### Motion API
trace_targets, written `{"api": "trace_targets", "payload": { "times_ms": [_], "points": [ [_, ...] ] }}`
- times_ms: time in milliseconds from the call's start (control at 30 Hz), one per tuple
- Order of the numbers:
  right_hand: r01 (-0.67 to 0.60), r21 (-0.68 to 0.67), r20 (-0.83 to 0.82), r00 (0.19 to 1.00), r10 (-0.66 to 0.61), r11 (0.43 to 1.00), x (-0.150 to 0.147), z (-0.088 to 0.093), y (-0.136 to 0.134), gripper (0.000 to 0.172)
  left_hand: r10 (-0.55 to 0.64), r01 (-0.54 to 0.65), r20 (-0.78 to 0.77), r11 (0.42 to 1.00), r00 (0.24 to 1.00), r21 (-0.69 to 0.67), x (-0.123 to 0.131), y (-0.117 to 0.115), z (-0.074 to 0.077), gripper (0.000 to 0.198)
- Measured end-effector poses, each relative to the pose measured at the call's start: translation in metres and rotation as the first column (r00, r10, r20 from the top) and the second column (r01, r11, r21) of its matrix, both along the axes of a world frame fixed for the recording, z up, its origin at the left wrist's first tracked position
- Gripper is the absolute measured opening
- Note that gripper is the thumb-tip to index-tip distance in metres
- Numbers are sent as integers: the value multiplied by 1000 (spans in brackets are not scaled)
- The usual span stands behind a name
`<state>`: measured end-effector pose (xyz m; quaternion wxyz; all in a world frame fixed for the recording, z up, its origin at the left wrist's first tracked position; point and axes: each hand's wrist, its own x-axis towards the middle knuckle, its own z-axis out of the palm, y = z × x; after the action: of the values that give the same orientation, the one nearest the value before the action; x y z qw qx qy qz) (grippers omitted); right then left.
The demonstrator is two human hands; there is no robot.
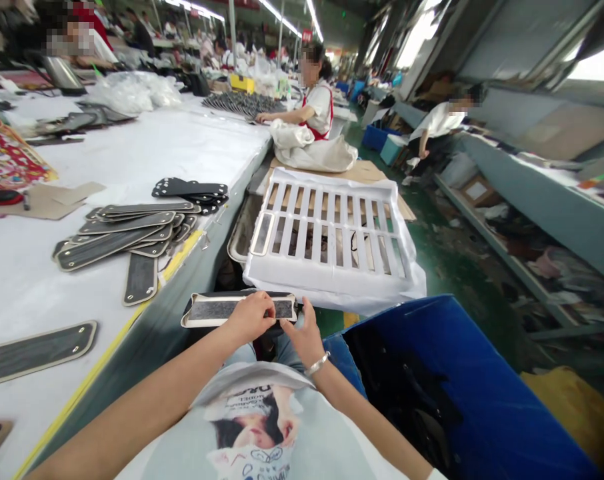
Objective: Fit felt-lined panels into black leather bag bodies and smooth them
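Observation:
Over my lap lies a long dark strip (212, 309) with a cream-coloured border, its face up. My left hand (252, 316) is closed on its right half, fingers curled over the border. At the strip's right end is my right hand (306, 337), with thumb and forefinger bent around the corner. Exactly what the fingertips pinch is partly hidden. Similar dark strips with pale edges and eyelets form a loose pile (117, 233) on the table to my left. One more such strip (37, 352) lies apart, nearer to me.
Ahead stands a white slotted rack (332, 263) with a pale-edged piece (263, 234) on its left side. A blue bin (482, 373) with dark items is at my right. Black strips (192, 191) lie on the white table (197, 143). A co-worker (318, 100) sits beyond.

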<state>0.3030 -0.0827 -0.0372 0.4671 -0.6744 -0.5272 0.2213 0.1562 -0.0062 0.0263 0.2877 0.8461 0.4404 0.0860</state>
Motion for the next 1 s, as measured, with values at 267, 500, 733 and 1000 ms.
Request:
{"api": "trace_targets", "payload": {
  "times_ms": [267, 500, 733, 1000],
  "points": [
    [-390, 79, 824, 544, 160, 918, -5, 16, -42, 42, -38, 2, 141, 969, 989, 245, -28, -16, -5, 23],
    [-392, -3, 893, 413, 179, 920, -15, 12, -37, 48, 76, -78, 18, 976, 997, 201, -57, -24, 0, 15],
    [-395, -77, 878, 408, 250, 915, -25, 8, -31, 50, 180, -152, -94, 957, 979, 246, -46, -20, -3, 16],
    [-465, -155, 855, 379, 355, 872, -42, 8, -21, 65, 150, -119, -97, 956, 984, 266, -50, -25, -1, 15]
  ]
}}
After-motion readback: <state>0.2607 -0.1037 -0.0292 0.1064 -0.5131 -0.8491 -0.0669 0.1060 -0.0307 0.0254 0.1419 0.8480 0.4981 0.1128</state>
